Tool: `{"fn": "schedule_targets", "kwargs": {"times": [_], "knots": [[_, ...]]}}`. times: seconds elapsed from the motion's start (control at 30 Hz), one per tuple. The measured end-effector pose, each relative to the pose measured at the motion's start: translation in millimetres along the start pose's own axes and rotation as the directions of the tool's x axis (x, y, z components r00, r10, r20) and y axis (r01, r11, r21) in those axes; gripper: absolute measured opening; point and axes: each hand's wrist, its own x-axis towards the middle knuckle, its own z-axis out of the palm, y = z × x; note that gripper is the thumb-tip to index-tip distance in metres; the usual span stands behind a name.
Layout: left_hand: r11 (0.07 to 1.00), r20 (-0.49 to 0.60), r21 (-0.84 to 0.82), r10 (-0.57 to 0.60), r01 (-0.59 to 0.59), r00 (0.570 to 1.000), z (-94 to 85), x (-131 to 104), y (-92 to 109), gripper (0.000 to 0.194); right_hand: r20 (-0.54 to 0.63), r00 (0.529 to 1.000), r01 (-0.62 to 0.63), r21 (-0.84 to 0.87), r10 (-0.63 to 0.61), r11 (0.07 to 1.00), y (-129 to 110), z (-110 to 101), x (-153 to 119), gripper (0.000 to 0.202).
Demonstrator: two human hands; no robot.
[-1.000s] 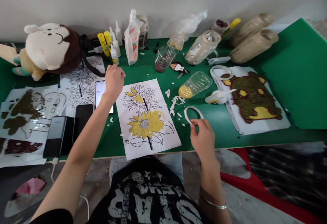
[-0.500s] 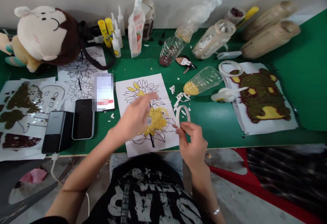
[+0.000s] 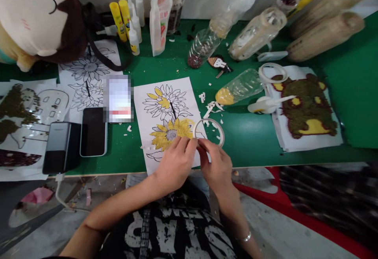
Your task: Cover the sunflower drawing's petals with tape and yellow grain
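Note:
My right hand [image 3: 217, 164] is closed on a narrow roll of white tape [image 3: 222, 135], which stands tilted over the right edge of the flower drawing [image 3: 183, 93]. Right beside it, my left hand [image 3: 177, 160] pinches, its fingertips meeting those of the right at the roll. A pale strip of tape [image 3: 147, 147] sticks out to the left of my left hand, over the paper. The lower flower [image 3: 161, 133] is covered with yellow grains around a grey centre. On the upper flower, a few petals [image 3: 158, 92] are yellow. My hands hide the drawing's lower right part.
White paper scraps [image 3: 211, 109] lie right of the drawing, near a bottle of yellow grains [image 3: 226, 95]. A spoon [image 3: 265, 104] and another tape roll [image 3: 273, 73] lie by a bear picture [image 3: 310, 105]. Phones [image 3: 93, 133], a power bank [image 3: 60, 148] and glue bottles [image 3: 134, 40] are left.
My left hand has come down and right from over the upper flower to meet my right hand at the tape roll. The view has shifted slightly, and the upper flower is uncovered.

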Motion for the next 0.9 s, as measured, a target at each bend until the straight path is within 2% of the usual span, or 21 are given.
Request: {"fn": "schedule_targets", "kwargs": {"times": [0.2,0.3,0.47,0.67,0.9], "knots": [[0.991,0.127,0.062,-0.124,0.117,0.984,0.6,4,0,0.017,0.038,0.997,0.07,-0.034,-0.068,0.997,-2,2,1,0.033],[0.989,0.141,-0.025,-0.138,0.142,0.98,3.7,5,-2,0.017,0.024,0.996,0.086,-0.046,-0.084,0.995,0,2,1,0.034],[0.95,0.073,-0.262,-0.157,0.171,0.985,4.9,6,-3,0.025,0.009,0.992,0.122,0.011,-0.122,0.992,3,-7,5,0.029],[0.833,0.015,-0.543,-0.117,0.106,0.993,-5.3,3,-4,0.021,0.026,0.991,0.125,0.092,-0.128,0.988,1,-19,4,0.023],[0.633,0.14,-0.741,-0.182,0.224,0.973,-26.0,3,-5,0.017,-0.095,0.986,0.147,0.117,-0.136,0.982,-12,-23,-1,0.025]]}}
